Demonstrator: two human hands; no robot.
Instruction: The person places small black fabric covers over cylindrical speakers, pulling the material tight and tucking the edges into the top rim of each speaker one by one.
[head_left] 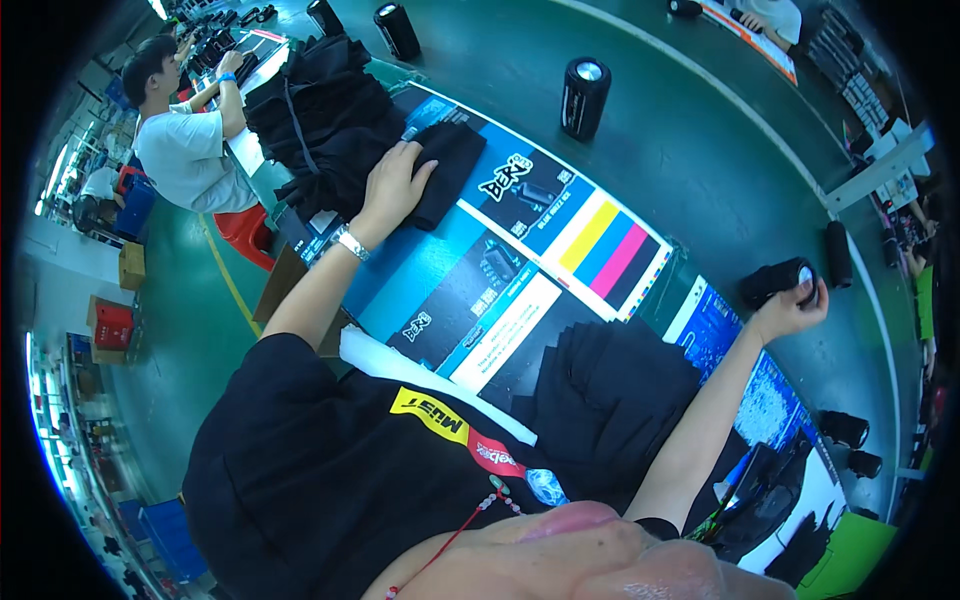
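Observation:
My left hand (393, 190) lies on a black cloth piece (450, 165) at the edge of a heap of black cloth (320, 100). Its fingers are stretched out with the thumb apart, and a metal-band watch circles the wrist. Far out to the right, my right hand (793, 316) is closed round a black cylindrical speaker (768, 284) with a shiny round end, which lies tilted above the far edge of the table. A folded stack of black cloth (610, 385) rests in front of me, between my arms.
Printed sheets (450, 290) with colour bars cover the table. Similar black cylinders stand beyond it, one (584, 100) upright; another (838, 255) is near my right hand. A person in a white shirt (195, 150) sits at the left on a red stool (245, 235).

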